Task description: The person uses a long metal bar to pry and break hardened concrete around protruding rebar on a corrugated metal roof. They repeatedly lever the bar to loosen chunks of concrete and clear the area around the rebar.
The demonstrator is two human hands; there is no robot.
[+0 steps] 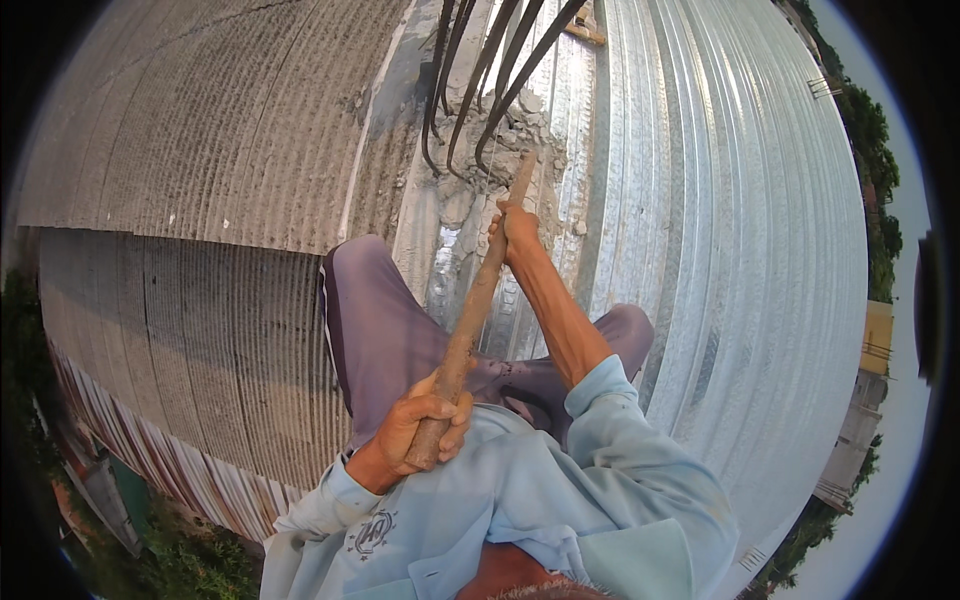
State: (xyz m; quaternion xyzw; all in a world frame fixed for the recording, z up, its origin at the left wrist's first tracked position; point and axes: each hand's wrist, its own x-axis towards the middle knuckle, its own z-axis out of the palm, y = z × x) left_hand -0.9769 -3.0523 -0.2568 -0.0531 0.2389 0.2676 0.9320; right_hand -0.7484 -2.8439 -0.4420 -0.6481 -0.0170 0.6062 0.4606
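Note:
A long brown wooden stick point(474, 320) slants from my waist up to broken concrete rubble point(525, 118). Near its thicker lower end, my left hand point(418, 428) is closed around it. Farther up the shaft, my right hand point(517, 232) grips it with the fingers wrapped round. The far tip lies at the rubble's edge, by the feet of several dark bent steel rods point(497, 85); whether it touches the concrete I cannot tell. Grey lumps and dust lie around the rods. My bent knees are on either side of the stick.
Shiny ribbed metal roofing point(720, 260) spreads to the right. Weathered grey corrugated sheets point(220, 120) cover the left, with a stepped overlap edge beside my left knee. Trees and a yellow building point(878, 330) show beyond the right roof edge; greenery lies below at lower left.

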